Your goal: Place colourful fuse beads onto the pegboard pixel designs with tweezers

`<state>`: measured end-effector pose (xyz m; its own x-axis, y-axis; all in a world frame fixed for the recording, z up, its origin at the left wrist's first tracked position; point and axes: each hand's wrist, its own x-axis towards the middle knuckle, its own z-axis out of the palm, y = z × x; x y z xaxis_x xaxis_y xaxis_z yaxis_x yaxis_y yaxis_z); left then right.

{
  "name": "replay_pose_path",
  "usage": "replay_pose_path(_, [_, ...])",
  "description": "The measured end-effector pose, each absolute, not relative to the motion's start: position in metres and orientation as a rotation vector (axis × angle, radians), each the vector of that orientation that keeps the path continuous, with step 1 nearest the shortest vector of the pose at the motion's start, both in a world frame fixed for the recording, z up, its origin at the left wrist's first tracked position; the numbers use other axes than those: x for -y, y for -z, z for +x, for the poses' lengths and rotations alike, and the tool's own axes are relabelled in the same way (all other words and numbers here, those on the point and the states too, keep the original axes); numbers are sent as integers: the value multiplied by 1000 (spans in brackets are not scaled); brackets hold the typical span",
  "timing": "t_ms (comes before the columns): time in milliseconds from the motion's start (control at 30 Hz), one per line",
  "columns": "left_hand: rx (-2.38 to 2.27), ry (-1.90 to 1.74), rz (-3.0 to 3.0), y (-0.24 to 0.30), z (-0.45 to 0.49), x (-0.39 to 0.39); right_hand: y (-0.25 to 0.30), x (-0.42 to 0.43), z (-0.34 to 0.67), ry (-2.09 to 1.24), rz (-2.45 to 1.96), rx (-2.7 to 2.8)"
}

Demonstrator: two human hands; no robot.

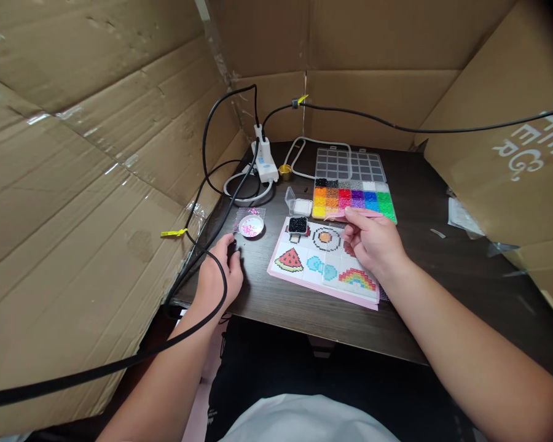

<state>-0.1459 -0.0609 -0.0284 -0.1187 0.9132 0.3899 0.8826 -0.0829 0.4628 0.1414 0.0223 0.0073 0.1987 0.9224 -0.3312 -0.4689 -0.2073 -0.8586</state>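
Note:
In my right hand, thumb and fingers are closed on pink tweezers, held above the front edge of a compartment box of coloured beads. Beneath that hand lies a sheet with pixel pictures, including a watermelon slice, a bow and a rainbow. A small tray of black beads sits on its upper left corner. My left hand rests at the table's left, fingers apart and holding nothing. Just beyond its fingertips stands a small round dish of pink and white beads.
A white power strip with plugs and black cables stands at the back left; one cable crosses over my left forearm. Nearby are a gold-coloured tape roll and a small open clear case. Cardboard walls surround the dark table.

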Motion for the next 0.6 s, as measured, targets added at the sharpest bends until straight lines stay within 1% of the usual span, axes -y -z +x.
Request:
replay_pose_path(233, [-2209,-977,2122,32,-151,45,-4,-21,144,-1388,-1199,536])
replay_pose_path(600, [-2281,-859,2269,25,-152,38,-6,-20,144,-1416,-1230,565])
